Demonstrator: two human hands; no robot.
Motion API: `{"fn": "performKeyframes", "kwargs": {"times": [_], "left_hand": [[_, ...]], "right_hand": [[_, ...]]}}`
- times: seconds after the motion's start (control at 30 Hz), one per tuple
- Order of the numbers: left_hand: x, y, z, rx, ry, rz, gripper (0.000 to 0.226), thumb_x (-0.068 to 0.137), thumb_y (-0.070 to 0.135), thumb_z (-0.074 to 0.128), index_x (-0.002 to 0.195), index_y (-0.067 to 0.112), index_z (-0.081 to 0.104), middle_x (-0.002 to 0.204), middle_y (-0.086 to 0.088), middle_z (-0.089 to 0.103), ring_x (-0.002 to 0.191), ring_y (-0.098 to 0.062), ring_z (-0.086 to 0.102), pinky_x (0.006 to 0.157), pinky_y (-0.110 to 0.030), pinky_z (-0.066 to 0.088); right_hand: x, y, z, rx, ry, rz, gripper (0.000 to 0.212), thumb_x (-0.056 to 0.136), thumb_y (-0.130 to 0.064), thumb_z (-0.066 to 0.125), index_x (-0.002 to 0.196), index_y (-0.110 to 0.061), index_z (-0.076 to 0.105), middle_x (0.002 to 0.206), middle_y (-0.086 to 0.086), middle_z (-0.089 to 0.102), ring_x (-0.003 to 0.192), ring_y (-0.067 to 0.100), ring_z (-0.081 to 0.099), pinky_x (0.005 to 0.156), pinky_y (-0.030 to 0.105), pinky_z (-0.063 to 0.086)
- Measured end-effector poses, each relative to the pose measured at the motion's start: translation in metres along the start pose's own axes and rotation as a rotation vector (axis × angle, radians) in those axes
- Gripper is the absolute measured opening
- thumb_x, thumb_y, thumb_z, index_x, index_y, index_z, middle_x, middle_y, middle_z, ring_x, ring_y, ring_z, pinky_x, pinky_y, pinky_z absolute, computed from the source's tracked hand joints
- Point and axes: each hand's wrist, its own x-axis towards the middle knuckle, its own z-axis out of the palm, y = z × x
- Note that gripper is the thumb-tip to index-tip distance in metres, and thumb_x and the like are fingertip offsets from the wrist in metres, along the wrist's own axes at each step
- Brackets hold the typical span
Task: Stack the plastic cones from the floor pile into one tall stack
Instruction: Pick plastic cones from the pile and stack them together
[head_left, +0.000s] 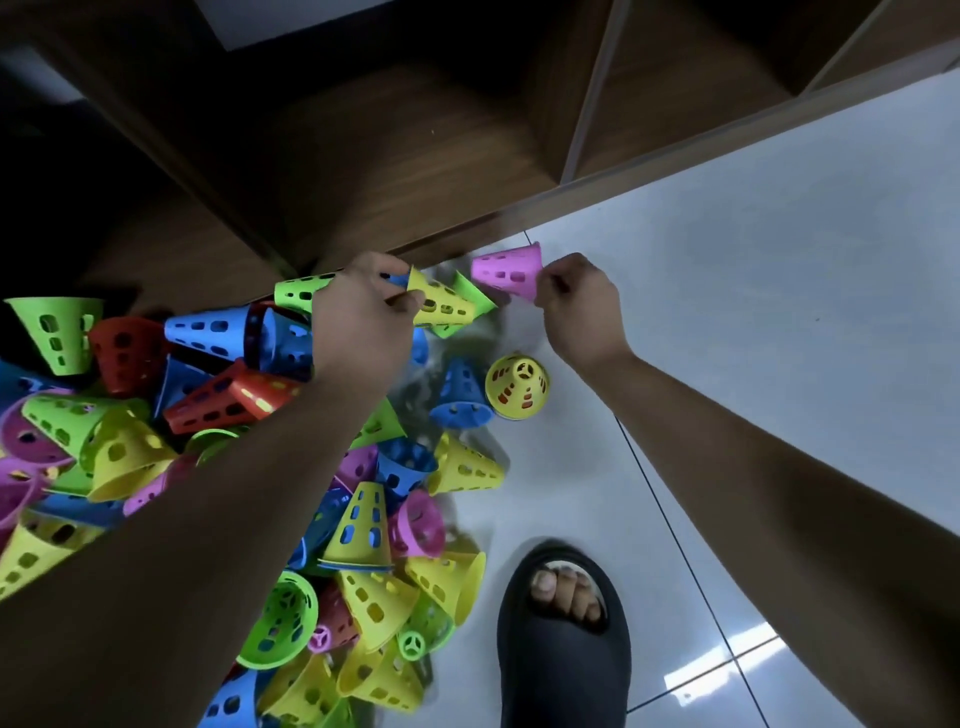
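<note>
Adding one more cone; judged early in the job. Gripped in the left hand (363, 317), centre of the frame: a short sideways stack (444, 306) of yellow and green cones, fingers (408, 301) curled round it. Pinched at the rim by the right hand (579, 304), just right of the stack's end: a pink cone (509, 278), very near it, touching or not unclear. Heaped across the lower left of the floor (753, 312): the loose pile (130, 415), large. Next, likely: face the pink cone's open mouth to the stack's narrow end, line up both axes, slide on until seated, not jammed askew.
</note>
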Motion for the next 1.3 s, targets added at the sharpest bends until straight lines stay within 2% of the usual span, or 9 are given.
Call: {"fn": "performKeyframes", "kwargs": {"times": [0.1,0.3,0.4,0.5,0.6,0.7,0.8,1.1,1.3], "left_hand": [[-0.015,0.000,-0.013,-0.122,0.054,-0.034,0.022,0.097,0.034,0.077,0.115,0.019,0.076,0.102,0.007,0.080,0.091,-0.006,0.074,0.082,-0.029,0.060],[-0.041,0.001,-0.029,-0.494,0.091,-0.218,0.016,0.097,0.027,0.078,0.111,0.019,0.078,0.097,0.008,0.080,0.087,0.003,0.073,0.079,-0.020,0.056],[-0.050,0.008,-0.034,-0.605,0.066,-0.274,0.013,0.101,0.030,0.074,0.111,0.025,0.079,0.094,0.007,0.079,0.083,-0.011,0.068,0.069,-0.022,0.053],[-0.057,0.016,-0.036,-0.707,0.048,-0.272,0.010,0.103,0.029,0.071,0.108,0.025,0.078,0.093,0.006,0.078,0.086,-0.019,0.067,0.069,-0.025,0.054],[-0.065,0.024,-0.029,-0.726,0.015,-0.223,0.012,0.103,0.026,0.070,0.111,0.022,0.078,0.093,0.005,0.078,0.092,-0.009,0.073,0.077,-0.023,0.054],[-0.075,0.031,-0.017,-0.711,-0.043,-0.197,0.013,0.104,0.021,0.068,0.112,0.018,0.078,0.089,0.002,0.075,0.078,0.000,0.067,0.067,-0.018,0.055],[-0.080,0.033,-0.003,-0.672,-0.082,-0.182,0.014,0.104,0.021,0.067,0.113,0.019,0.078,0.089,0.004,0.076,0.076,-0.002,0.065,0.070,-0.027,0.060],[-0.085,0.028,0.021,-0.551,-0.075,-0.111,0.010,0.103,0.014,0.069,0.108,0.015,0.078,0.091,0.007,0.079,0.086,0.000,0.073,0.076,-0.018,0.058],[-0.086,0.019,0.033,-0.395,-0.111,-0.112,0.010,0.099,0.020,0.073,0.107,0.025,0.075,0.094,0.013,0.079,0.091,-0.004,0.076,0.088,-0.038,0.063]], "right_hand": [[-0.023,-0.006,-0.021,0.196,0.043,0.098,0.022,0.093,-0.013,0.048,0.091,-0.015,0.070,0.082,-0.001,0.071,0.070,0.020,0.064,0.063,0.030,0.048],[-0.084,-0.025,-0.055,0.632,-0.078,0.316,0.014,0.098,-0.008,0.057,0.088,-0.007,0.066,0.070,0.005,0.061,0.059,0.022,0.048,0.051,0.030,0.038],[-0.107,-0.025,-0.059,0.705,-0.163,0.341,0.018,0.100,-0.010,0.058,0.083,-0.009,0.064,0.073,0.009,0.058,0.061,0.023,0.046,0.053,0.032,0.035],[-0.118,-0.020,-0.057,0.652,-0.206,0.335,0.019,0.103,-0.012,0.057,0.085,-0.008,0.064,0.072,0.007,0.059,0.060,0.023,0.046,0.053,0.031,0.037],[-0.119,-0.012,-0.050,0.577,-0.191,0.351,0.018,0.102,-0.014,0.057,0.088,-0.007,0.065,0.073,0.005,0.063,0.059,0.020,0.049,0.054,0.032,0.039],[-0.116,-0.004,-0.042,0.482,-0.189,0.358,0.014,0.100,-0.014,0.057,0.092,-0.006,0.066,0.073,0.003,0.067,0.059,0.019,0.053,0.056,0.035,0.041],[-0.113,0.001,-0.036,0.411,-0.194,0.335,0.013,0.099,-0.012,0.055,0.093,-0.010,0.067,0.073,0.000,0.069,0.058,0.016,0.056,0.058,0.033,0.043],[-0.103,0.018,-0.039,0.244,-0.259,0.331,0.007,0.094,-0.023,0.067,0.089,-0.018,0.069,0.077,0.000,0.074,0.060,0.015,0.062,0.060,0.031,0.045],[-0.097,0.025,-0.043,0.204,-0.254,0.330,0.007,0.091,-0.016,0.061,0.092,-0.019,0.068,0.075,-0.002,0.072,0.057,0.012,0.062,0.056,0.028,0.044]]}}
